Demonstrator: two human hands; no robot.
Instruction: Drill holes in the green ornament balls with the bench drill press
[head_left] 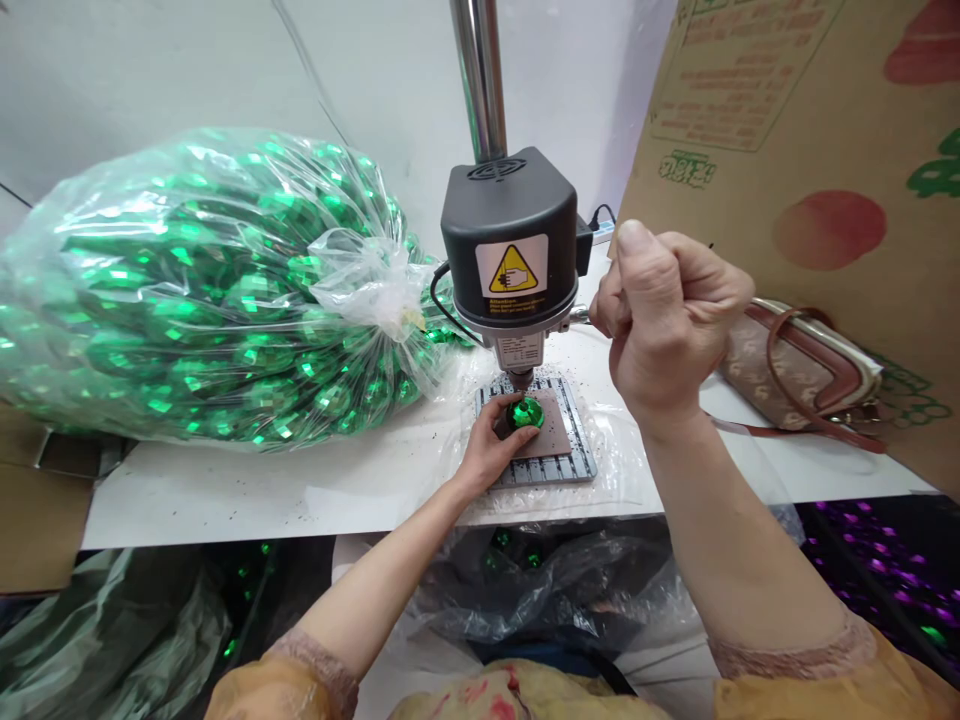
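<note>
My left hand (495, 440) holds a shiny green faceted ball (527, 412) between thumb and fingers, on a brown pad (551, 430) over the slotted metal base (581, 462). Right above the ball is the chuck (520, 380) of a black drill press (510, 230) with a yellow warning label. Raised to the right of the machine, my right hand (660, 315) is closed in a fist around the end of a metal lever (579, 314); most of the grip is hidden by the fingers.
A large clear bag (217, 290) of green shiny balls lies at the left. At the right stand a cardboard box (750, 180) and a patterned handbag (787, 365). Dark specks dot the white table (225, 490). Clear plastic (555, 590) hangs below its front edge.
</note>
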